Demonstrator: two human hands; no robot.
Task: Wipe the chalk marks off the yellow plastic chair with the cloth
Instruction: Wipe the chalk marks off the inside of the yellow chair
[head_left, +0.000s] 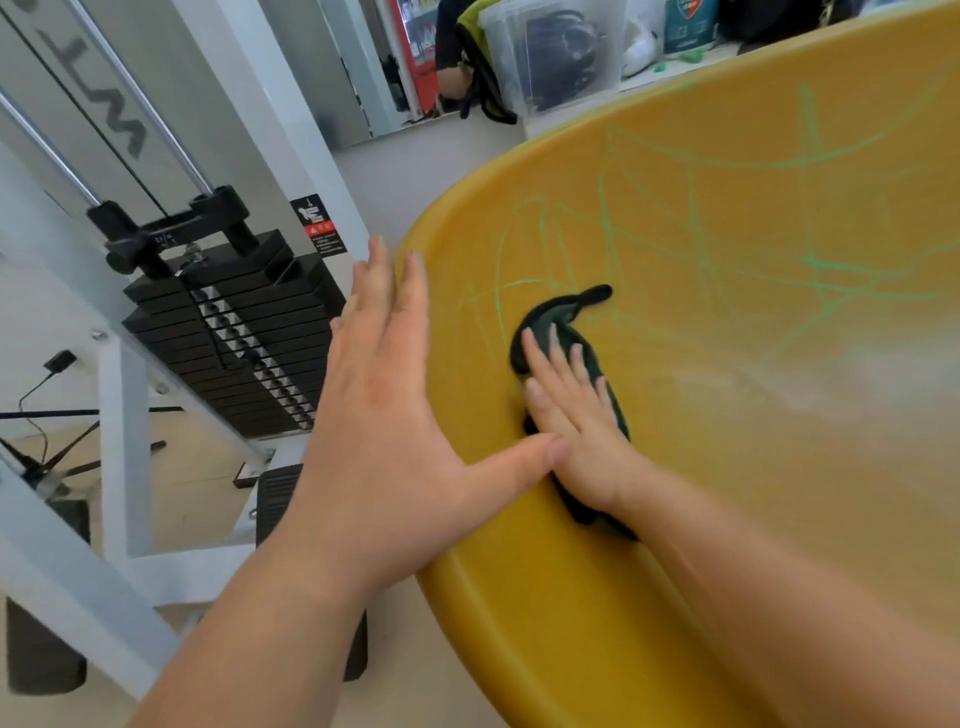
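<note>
Cloth (550, 314) under flat, straight-fingered right hand (576, 415)

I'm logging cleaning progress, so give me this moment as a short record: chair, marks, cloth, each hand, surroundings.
chair: yellow plastic, fills the right side
chalk marks: green, many lines across the surface
cloth: dark, lying on the chair among the marks
right hand: pressing flat on the cloth, fingers straight
left hand: open, fingers straight, at the chair's rim
surroundings: weight stack to the left
</note>
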